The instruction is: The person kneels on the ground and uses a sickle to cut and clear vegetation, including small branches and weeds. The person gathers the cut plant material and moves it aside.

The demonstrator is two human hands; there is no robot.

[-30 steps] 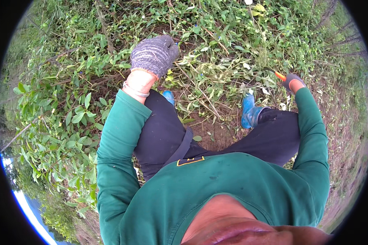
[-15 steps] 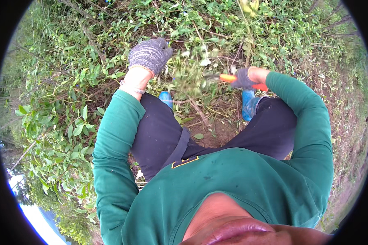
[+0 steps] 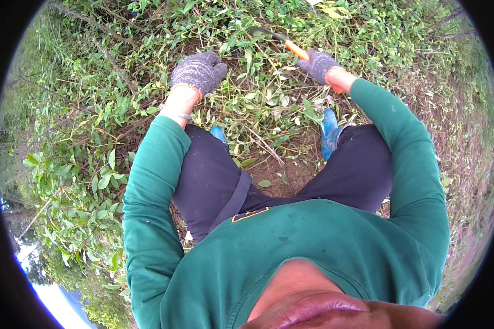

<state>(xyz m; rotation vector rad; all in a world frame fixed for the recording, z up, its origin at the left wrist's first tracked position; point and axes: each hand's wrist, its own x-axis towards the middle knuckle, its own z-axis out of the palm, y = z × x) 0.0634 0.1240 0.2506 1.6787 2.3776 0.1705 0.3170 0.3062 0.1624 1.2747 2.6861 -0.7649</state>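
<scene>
My right hand (image 3: pixel 317 66), in a grey knit glove, is closed around the orange handle of a sickle (image 3: pixel 296 49). Its dark curved blade points away to the left, over low green plants, and is slightly blurred. My left hand (image 3: pixel 200 72), gloved alike, is curled closed above the leaves at the left, back upward. Whatever its fingers may hold is hidden beneath it. Cut or flattened stems and leaves (image 3: pixel 269 104) lie between my two hands, in front of my feet.
Blue shoes (image 3: pixel 329 134) show beyond my knees on either side of a patch of bare brown soil (image 3: pixel 291 178). Leafy bushes (image 3: pixel 101 175) crowd my left side. Dense low greenery (image 3: pixel 362 33) grows ahead, and drier ground cover (image 3: pixel 461 137) lies to the right.
My right hand has swung the sickle forward and slightly left, away from my right foot. The left hand has barely shifted. The blurred greenery between my hands now lies still.
</scene>
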